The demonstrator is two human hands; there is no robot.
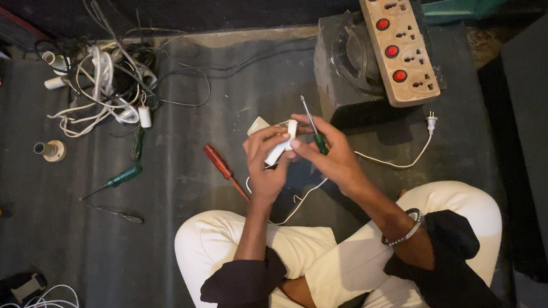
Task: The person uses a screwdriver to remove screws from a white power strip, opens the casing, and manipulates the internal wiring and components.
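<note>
Gripping a small white plastic charger block (277,141) above the lap, the left hand (266,165) is curling around its body, while the right hand (328,155) is pinching its end and clasping a thin green-handled screwdriver (315,130); its white cord (382,161) is trailing rightward.

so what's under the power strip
The power strip lies on a dark box with a round ring on top; the strip covers the ring's right part.
</note>
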